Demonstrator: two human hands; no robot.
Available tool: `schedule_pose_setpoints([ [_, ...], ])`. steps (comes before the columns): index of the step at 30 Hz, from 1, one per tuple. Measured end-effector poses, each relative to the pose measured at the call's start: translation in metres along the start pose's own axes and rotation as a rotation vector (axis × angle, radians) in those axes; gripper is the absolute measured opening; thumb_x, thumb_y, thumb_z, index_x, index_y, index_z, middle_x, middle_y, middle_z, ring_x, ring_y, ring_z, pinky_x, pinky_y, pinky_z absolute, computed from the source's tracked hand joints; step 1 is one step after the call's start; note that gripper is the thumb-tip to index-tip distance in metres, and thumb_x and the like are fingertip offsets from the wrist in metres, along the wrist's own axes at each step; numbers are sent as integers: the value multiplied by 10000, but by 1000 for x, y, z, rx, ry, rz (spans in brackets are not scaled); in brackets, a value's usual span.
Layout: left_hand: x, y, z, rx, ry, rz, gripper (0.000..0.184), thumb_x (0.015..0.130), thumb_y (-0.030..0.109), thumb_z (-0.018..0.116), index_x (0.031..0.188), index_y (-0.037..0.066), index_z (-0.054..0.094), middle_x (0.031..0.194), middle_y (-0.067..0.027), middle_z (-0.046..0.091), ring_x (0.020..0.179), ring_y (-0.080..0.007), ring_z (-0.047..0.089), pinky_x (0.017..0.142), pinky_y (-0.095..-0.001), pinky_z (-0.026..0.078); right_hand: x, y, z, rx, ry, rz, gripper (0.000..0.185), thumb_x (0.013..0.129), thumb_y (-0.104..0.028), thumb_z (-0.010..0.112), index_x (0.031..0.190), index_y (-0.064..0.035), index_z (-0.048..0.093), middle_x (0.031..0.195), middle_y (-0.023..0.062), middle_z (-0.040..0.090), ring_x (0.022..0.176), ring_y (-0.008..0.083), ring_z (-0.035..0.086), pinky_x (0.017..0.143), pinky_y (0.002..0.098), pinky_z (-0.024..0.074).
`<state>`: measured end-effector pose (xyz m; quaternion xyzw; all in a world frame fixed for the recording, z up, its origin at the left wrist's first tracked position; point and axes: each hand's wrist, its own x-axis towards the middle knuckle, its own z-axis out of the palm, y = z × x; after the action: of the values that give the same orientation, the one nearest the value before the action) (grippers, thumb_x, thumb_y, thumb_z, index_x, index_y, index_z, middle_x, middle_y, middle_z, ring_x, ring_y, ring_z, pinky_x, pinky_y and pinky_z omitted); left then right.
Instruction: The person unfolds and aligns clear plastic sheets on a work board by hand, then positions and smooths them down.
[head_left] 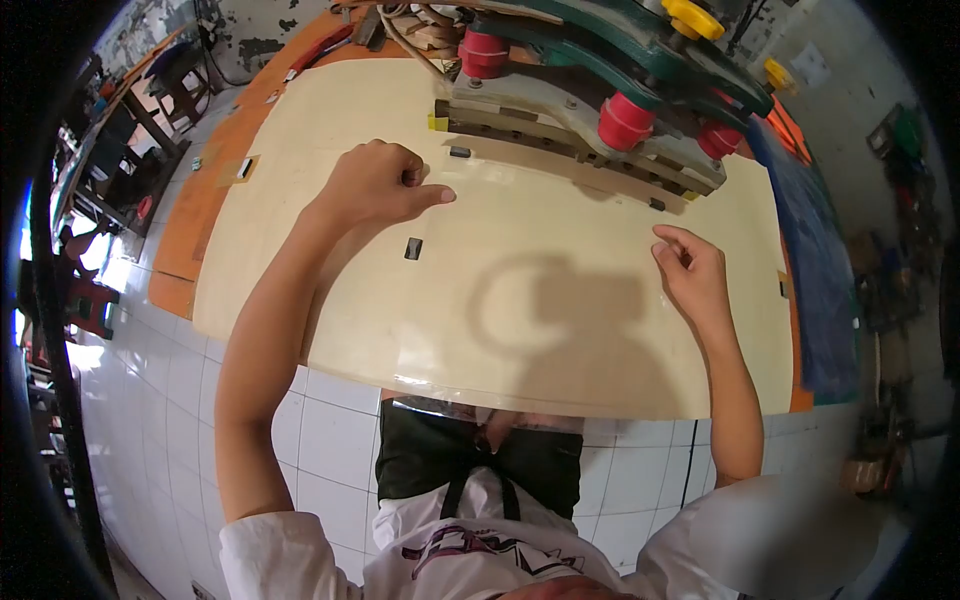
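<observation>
My left hand (376,186) rests over the left part of a large cream sheet (400,310), its fingers curled in and the thumb stretched out to the right. Nothing shows in it. On the right side of the sheet, my right hand (694,272) is half curled, with a gap between thumb and index finger and no object visible there. Small dark tabs lie on the sheet: one tab (413,248) below my left thumb, another tab (460,152) above it, and a third tab (657,204) above my right hand.
Beyond the sheet hangs a green machine frame (570,55) with red knobs (626,121) and a long metal bar (560,140). An orange-brown tabletop (180,260) shows along the sheet's edge. Blue sheeting (815,300) hangs at the right. Stools and a bench (120,150) stand left.
</observation>
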<state>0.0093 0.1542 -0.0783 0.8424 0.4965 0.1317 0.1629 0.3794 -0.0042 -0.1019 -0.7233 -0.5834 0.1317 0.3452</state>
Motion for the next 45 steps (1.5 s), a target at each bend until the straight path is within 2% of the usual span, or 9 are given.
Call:
schedule_pose_setpoints([
  [21,5,-14,8,21,41,52,545,782,551,746,535,83,616,539,-54,603,574,-260,598,595,-385,477,0,2,-1,3,-2,-35,284,878,-132,702,1130,-5,729,629,-4,529,573,82,457,574,265,416],
  [45,6,-13,6,42,-4,83,586,770,548,762,519,72,529,506,-66,530,541,-282,546,549,-406,428,0,5,2,136,-12,25,241,903,-52,661,1125,25,715,658,-45,524,585,36,438,560,217,384],
])
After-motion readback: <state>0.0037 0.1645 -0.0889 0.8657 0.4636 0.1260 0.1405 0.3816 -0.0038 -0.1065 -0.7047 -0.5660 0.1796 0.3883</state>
